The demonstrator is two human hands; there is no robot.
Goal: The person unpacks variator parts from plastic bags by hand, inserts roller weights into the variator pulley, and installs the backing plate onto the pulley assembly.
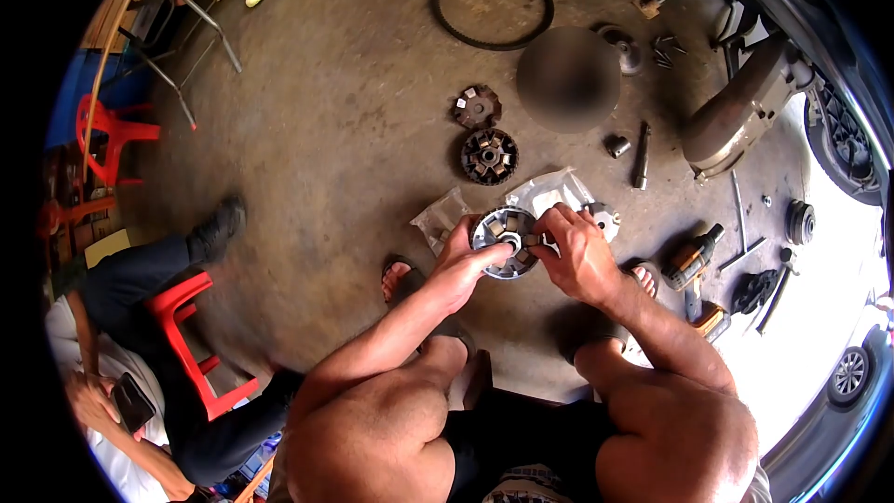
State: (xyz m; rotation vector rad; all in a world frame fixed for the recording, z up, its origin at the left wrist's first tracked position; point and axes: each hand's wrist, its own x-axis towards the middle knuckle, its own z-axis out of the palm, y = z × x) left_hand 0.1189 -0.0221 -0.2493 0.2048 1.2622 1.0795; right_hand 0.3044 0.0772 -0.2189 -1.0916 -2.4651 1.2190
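My left hand grips a shiny scooter variator by its rim, with the thumb across its open face. Several roller weights sit in the variator's slots. At the right side of it, my right hand is closed in a pinch on a small roller weight. A clear plastic bag and another bag lie on the floor just beyond my hands. Partly behind my right hand is a light metal plate. Farther out lie a used, dark variator and a brown ramp plate.
A drive belt, a socket, an extension bar and an impact wrench lie on the floor. The scooter's engine case stands right. At left, a seated person holds a phone near a red stool.
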